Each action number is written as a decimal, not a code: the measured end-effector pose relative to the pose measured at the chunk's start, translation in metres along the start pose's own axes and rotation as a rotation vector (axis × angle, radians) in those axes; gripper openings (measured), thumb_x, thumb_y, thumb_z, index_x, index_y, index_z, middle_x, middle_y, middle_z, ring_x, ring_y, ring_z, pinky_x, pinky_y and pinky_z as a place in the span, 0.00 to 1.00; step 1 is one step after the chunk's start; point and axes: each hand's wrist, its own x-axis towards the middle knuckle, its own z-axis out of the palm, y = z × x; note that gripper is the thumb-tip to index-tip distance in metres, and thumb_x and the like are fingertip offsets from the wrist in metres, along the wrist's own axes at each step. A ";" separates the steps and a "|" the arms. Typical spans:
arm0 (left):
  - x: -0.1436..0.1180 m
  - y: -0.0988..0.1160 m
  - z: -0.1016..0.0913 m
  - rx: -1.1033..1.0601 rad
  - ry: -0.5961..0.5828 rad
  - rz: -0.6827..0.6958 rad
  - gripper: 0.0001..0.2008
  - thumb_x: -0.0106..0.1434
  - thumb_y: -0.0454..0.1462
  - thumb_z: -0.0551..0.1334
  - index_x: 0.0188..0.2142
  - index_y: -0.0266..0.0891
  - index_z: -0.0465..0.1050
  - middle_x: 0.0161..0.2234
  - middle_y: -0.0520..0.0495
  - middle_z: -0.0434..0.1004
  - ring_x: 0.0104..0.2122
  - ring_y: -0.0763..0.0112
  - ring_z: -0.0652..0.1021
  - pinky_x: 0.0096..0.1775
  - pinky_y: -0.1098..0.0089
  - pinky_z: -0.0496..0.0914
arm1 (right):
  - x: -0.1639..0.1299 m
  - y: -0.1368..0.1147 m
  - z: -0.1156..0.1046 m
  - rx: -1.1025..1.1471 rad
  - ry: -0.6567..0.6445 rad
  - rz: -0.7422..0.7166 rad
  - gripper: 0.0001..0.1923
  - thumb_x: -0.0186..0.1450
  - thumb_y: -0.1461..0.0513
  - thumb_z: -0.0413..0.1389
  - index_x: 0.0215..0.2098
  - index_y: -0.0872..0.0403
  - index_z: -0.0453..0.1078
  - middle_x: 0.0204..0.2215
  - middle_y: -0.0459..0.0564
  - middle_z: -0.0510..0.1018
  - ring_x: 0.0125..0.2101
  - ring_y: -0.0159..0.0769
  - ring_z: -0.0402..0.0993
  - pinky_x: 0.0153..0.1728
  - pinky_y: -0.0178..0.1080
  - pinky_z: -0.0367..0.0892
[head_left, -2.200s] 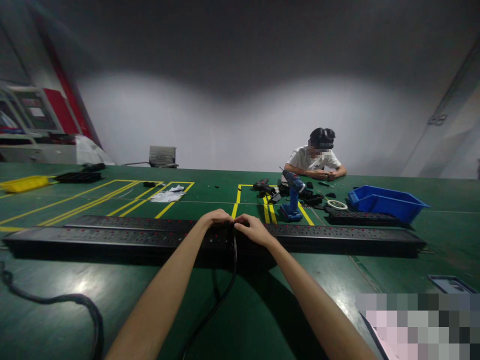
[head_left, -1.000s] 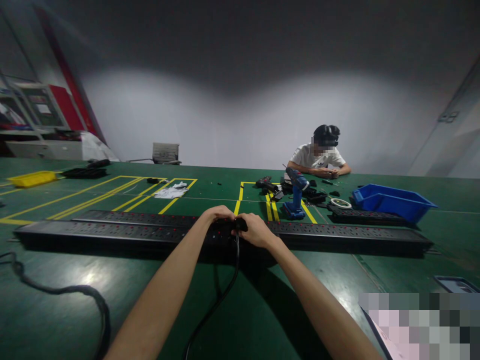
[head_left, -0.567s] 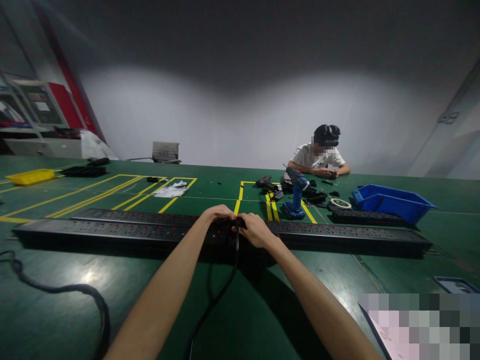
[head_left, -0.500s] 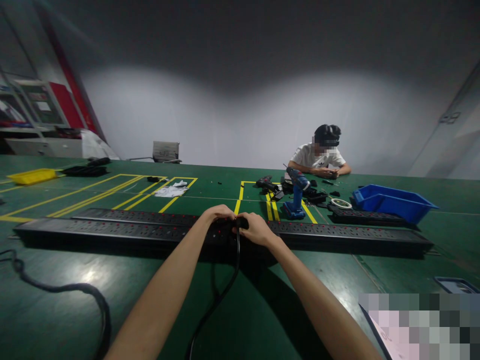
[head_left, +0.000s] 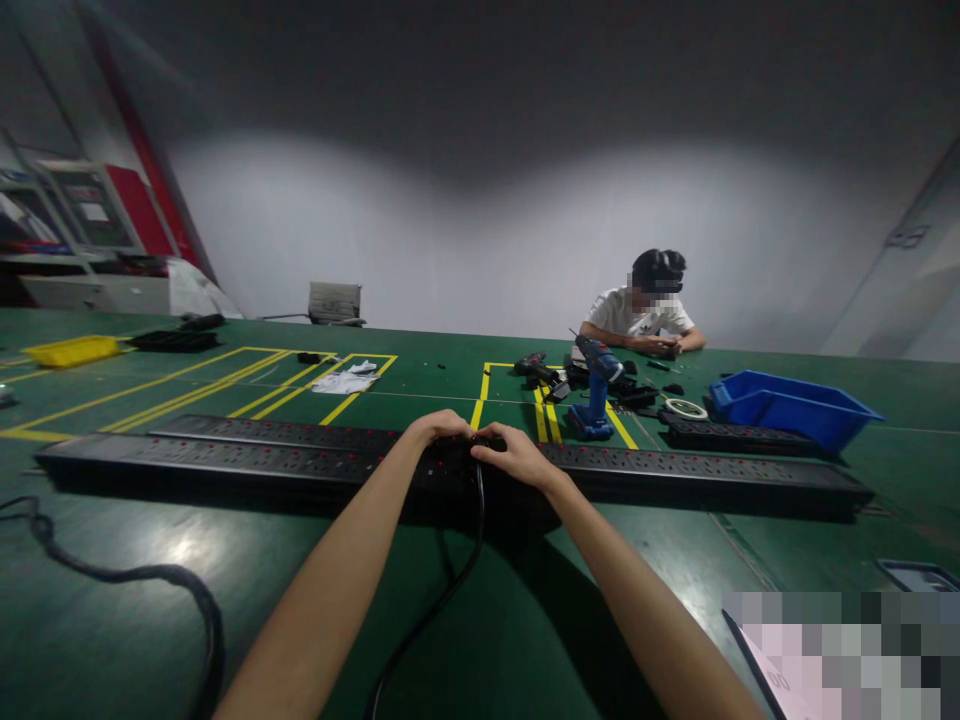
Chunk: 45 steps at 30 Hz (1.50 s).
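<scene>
Side by side over the middle of a long black power strip [head_left: 225, 460], my left hand [head_left: 441, 430] and my right hand [head_left: 514, 456] almost touch at the fingertips. The fingers of my right hand close around the upper end of a black cable [head_left: 480, 530], which hangs down from there and curves toward the table's near edge. My left fingers are bent and pressed in beside that end; what they pinch is hidden. A second power strip [head_left: 195, 428] lies just behind the long one.
A blue cordless drill [head_left: 595, 395] stands behind the strip, near a blue bin [head_left: 787, 405] and a short power strip [head_left: 742, 435]. A co-worker [head_left: 645, 310] sits across the table. Another cable [head_left: 142, 573] lies at left, and a yellow tray [head_left: 71, 351] farther back.
My right thumb and fingers have shifted on the cable end, and the dark piece seen between them before is now mostly covered. The view has moved slightly.
</scene>
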 end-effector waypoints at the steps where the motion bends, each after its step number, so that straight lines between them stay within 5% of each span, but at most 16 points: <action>1: 0.002 -0.001 0.000 -0.017 -0.010 -0.015 0.09 0.46 0.38 0.63 0.27 0.34 0.75 0.25 0.48 0.77 0.23 0.71 0.74 0.24 0.74 0.66 | 0.000 0.000 0.000 0.004 0.001 -0.001 0.20 0.63 0.49 0.56 0.47 0.53 0.72 0.44 0.51 0.77 0.45 0.40 0.72 0.47 0.40 0.63; 23: -0.004 -0.004 -0.005 -0.150 -0.135 0.033 0.14 0.45 0.38 0.65 0.33 0.35 0.79 0.32 0.46 0.80 0.28 0.70 0.77 0.29 0.74 0.69 | -0.001 0.000 0.001 -0.014 0.017 0.041 0.18 0.65 0.50 0.54 0.47 0.52 0.72 0.45 0.50 0.76 0.45 0.39 0.71 0.47 0.40 0.64; 39: -0.005 0.000 -0.002 -0.086 -0.056 0.022 0.14 0.46 0.36 0.62 0.34 0.36 0.80 0.31 0.48 0.80 0.28 0.70 0.76 0.27 0.75 0.67 | -0.001 0.001 0.002 -0.011 0.018 0.031 0.18 0.66 0.50 0.51 0.47 0.51 0.71 0.46 0.50 0.76 0.46 0.39 0.71 0.48 0.40 0.63; 45: 0.002 -0.003 -0.002 -0.027 -0.024 0.115 0.16 0.46 0.35 0.62 0.36 0.39 0.80 0.34 0.51 0.80 0.32 0.71 0.75 0.30 0.77 0.66 | 0.000 0.005 0.001 0.003 0.013 0.021 0.15 0.66 0.56 0.52 0.48 0.51 0.71 0.46 0.49 0.76 0.47 0.39 0.70 0.49 0.40 0.63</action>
